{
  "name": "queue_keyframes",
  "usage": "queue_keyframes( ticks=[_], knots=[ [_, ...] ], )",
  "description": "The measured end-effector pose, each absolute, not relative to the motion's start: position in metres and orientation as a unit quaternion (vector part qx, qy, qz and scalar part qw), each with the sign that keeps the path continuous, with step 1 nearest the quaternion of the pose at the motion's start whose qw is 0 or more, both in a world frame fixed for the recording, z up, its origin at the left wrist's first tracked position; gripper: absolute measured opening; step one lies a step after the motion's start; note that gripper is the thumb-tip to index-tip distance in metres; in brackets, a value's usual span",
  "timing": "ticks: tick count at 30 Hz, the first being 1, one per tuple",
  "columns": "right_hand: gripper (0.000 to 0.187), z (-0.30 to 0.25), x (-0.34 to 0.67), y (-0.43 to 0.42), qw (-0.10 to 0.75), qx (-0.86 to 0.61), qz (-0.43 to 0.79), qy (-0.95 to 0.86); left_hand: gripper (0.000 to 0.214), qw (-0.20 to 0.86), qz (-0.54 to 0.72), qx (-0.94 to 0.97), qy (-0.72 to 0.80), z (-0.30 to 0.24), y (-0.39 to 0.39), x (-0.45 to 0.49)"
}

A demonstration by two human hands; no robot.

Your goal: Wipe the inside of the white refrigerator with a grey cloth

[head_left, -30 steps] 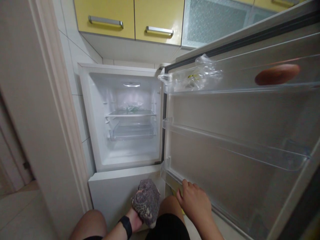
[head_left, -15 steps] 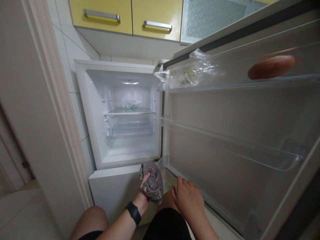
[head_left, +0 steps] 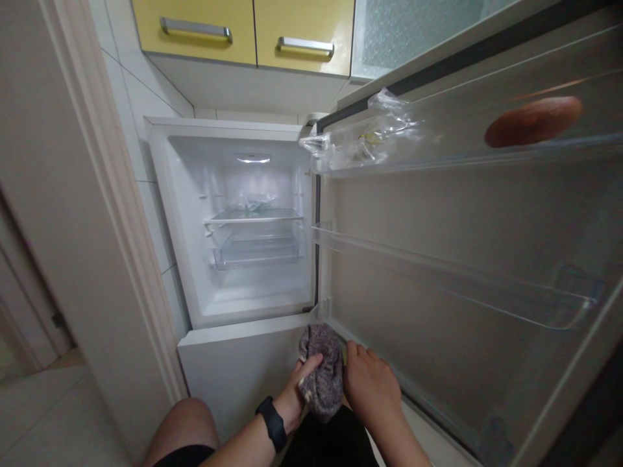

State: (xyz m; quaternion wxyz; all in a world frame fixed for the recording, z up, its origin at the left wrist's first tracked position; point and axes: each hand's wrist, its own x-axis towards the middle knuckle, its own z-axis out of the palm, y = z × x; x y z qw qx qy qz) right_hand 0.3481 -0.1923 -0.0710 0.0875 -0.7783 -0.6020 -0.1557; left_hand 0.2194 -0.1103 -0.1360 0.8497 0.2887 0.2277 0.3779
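Observation:
In my left hand (head_left: 299,392), with a black watch (head_left: 271,423) at the wrist, is a bunched grey-brown cloth (head_left: 322,376), my thumb lying over its top. The cloth is in front of the lower hinge corner of the open fridge door (head_left: 438,220). My right hand (head_left: 372,383) is just right of the cloth, its fingers curled over the edge of the lowest door shelf (head_left: 335,327); the fingertips are hidden. Behind the hands is the lit fridge compartment (head_left: 253,295), with a glass shelf (head_left: 272,215) and a clear drawer (head_left: 257,253).
A plastic bag (head_left: 384,133) and a brown oval thing (head_left: 533,121) sit in the top door shelf. Another thin bag (head_left: 257,202) lies on the glass shelf. Yellow cabinets (head_left: 304,23) hang above, a door frame (head_left: 107,227) stands at left, and a white lower door (head_left: 238,370) is below.
My left hand has moved the cloth right and slightly down, close beside my right hand. My right hand stays at the door shelf's edge.

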Motion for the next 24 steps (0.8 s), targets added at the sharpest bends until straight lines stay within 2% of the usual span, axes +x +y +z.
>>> queue_keyframes(
  ticks=[5, 15, 24],
  knots=[
    [0.025, -0.069, 0.348, -0.192, 0.083, -0.788, -0.13, -0.595, 0.054, 0.812, 0.406, 0.349, 0.233, -0.149, -0.092, 0.215],
    [0.027, -0.066, 0.346, -0.193, 0.084, -0.789, -0.122, -0.596, 0.047, 0.759, 0.487, 0.295, 0.317, -0.136, -0.054, 0.206],
    [0.028, -0.065, 0.346, -0.194, 0.097, -0.778, -0.11, -0.611, 0.054, 0.771, 0.441, 0.357, 0.288, -0.137, -0.091, 0.226]
  ],
)
